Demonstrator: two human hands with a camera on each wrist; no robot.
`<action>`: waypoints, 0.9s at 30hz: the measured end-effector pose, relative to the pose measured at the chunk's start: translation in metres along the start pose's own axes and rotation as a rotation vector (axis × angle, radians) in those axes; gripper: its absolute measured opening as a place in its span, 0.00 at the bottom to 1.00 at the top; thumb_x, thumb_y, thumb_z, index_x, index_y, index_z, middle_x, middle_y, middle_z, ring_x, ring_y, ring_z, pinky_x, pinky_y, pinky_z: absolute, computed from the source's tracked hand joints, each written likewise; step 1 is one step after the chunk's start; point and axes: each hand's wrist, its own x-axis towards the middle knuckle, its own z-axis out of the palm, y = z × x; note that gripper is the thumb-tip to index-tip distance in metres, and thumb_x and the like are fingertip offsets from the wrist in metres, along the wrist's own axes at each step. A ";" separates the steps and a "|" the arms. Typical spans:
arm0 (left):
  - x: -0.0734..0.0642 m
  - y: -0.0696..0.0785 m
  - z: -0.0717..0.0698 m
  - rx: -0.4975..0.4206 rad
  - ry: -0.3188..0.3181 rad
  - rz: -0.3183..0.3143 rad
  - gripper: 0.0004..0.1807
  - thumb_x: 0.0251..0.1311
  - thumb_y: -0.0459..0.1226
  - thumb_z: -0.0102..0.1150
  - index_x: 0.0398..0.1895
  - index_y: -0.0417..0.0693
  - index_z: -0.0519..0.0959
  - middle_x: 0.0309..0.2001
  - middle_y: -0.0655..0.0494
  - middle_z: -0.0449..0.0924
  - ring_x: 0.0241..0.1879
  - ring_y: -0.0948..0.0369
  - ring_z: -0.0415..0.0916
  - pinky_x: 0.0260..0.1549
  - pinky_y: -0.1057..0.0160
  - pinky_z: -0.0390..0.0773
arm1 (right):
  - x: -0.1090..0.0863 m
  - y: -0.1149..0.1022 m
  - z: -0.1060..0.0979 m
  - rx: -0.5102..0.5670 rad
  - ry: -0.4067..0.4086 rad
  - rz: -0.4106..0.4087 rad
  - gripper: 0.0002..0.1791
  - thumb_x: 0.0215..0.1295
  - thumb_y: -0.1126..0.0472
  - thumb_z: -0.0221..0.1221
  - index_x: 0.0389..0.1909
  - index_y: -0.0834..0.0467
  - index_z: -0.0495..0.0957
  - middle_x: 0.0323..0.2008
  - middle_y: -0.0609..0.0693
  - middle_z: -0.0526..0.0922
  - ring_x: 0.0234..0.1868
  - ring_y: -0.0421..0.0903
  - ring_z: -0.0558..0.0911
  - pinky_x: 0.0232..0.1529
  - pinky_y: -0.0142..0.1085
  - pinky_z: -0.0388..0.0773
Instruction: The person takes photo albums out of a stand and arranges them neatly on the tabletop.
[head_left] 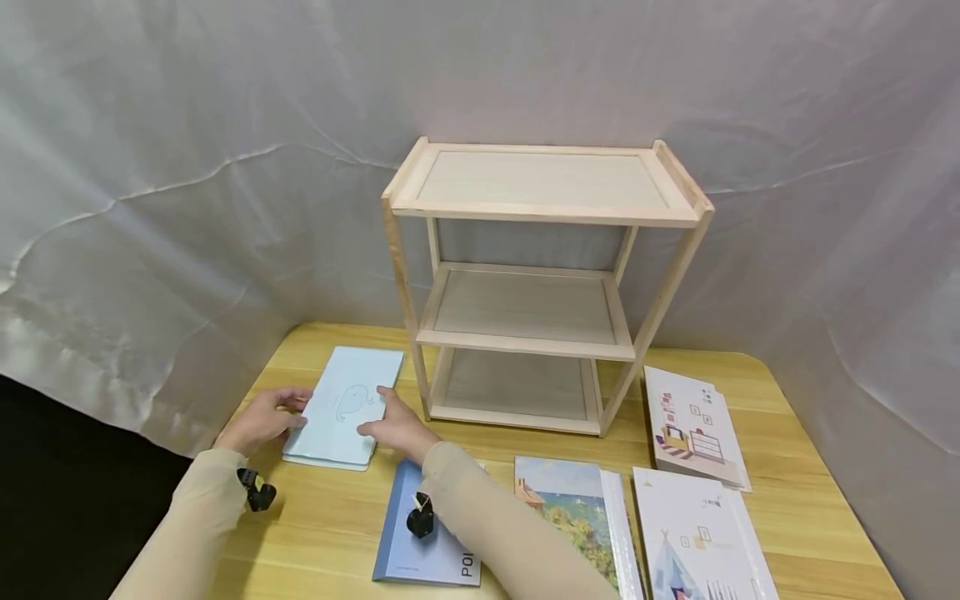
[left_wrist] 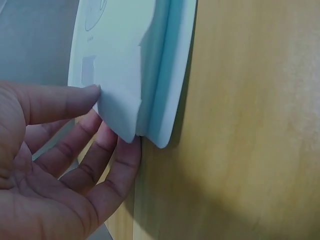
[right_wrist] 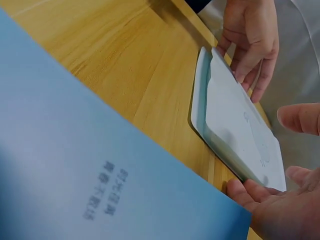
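Observation:
A pale blue notebook (head_left: 330, 425) with a whale drawing lies on the left of the table. My left hand (head_left: 266, 421) pinches its left edge, the thumb (left_wrist: 82, 102) on the cover and the fingers curled at the side and corner. At the opposite edge is my right hand (head_left: 405, 427). Its fingers (right_wrist: 255, 192) touch the notebook's side, while the thumb (right_wrist: 302, 119) stands raised off the cover. The page edges and a protruding lower cover (left_wrist: 175, 100) show in the left wrist view.
A three-tier wooden shelf (head_left: 543, 215) stands at the back. A blue book (head_left: 427, 558) lies under my right forearm, with a landscape-cover book (head_left: 562, 500) beside it. Two white illustrated books, one farther back (head_left: 690, 408) and one nearer (head_left: 697, 533), lie on the right.

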 end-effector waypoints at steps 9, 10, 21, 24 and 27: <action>-0.006 -0.002 0.001 0.081 0.020 0.011 0.24 0.76 0.31 0.60 0.70 0.29 0.72 0.53 0.31 0.77 0.42 0.51 0.77 0.33 0.61 0.81 | -0.011 0.000 -0.013 -0.031 -0.062 -0.049 0.37 0.73 0.58 0.66 0.79 0.55 0.66 0.77 0.66 0.70 0.74 0.63 0.74 0.74 0.60 0.74; -0.007 -0.002 0.002 0.105 0.026 0.024 0.24 0.75 0.32 0.60 0.69 0.30 0.72 0.53 0.31 0.78 0.43 0.49 0.78 0.34 0.61 0.81 | -0.013 0.001 -0.016 -0.039 -0.075 -0.055 0.36 0.73 0.58 0.66 0.79 0.55 0.66 0.76 0.66 0.71 0.73 0.63 0.75 0.72 0.60 0.76; -0.026 0.017 0.007 0.283 0.078 0.140 0.23 0.73 0.35 0.63 0.67 0.32 0.75 0.55 0.27 0.82 0.55 0.32 0.83 0.46 0.41 0.88 | -0.040 0.008 -0.049 -0.175 -0.196 -0.164 0.27 0.74 0.59 0.65 0.71 0.56 0.73 0.69 0.64 0.76 0.67 0.59 0.82 0.67 0.49 0.83; -0.033 0.021 0.009 0.303 0.099 0.170 0.23 0.73 0.35 0.63 0.67 0.33 0.76 0.55 0.27 0.82 0.53 0.34 0.84 0.46 0.40 0.88 | -0.055 0.008 -0.061 -0.227 -0.228 -0.202 0.25 0.76 0.59 0.65 0.70 0.55 0.73 0.71 0.62 0.76 0.69 0.59 0.80 0.71 0.49 0.80; -0.040 0.023 0.013 0.313 0.117 0.202 0.24 0.73 0.35 0.64 0.67 0.32 0.77 0.56 0.27 0.82 0.52 0.35 0.84 0.48 0.37 0.88 | -0.071 0.008 -0.077 -0.272 -0.248 -0.239 0.25 0.78 0.56 0.63 0.72 0.54 0.72 0.73 0.56 0.75 0.74 0.59 0.76 0.77 0.50 0.75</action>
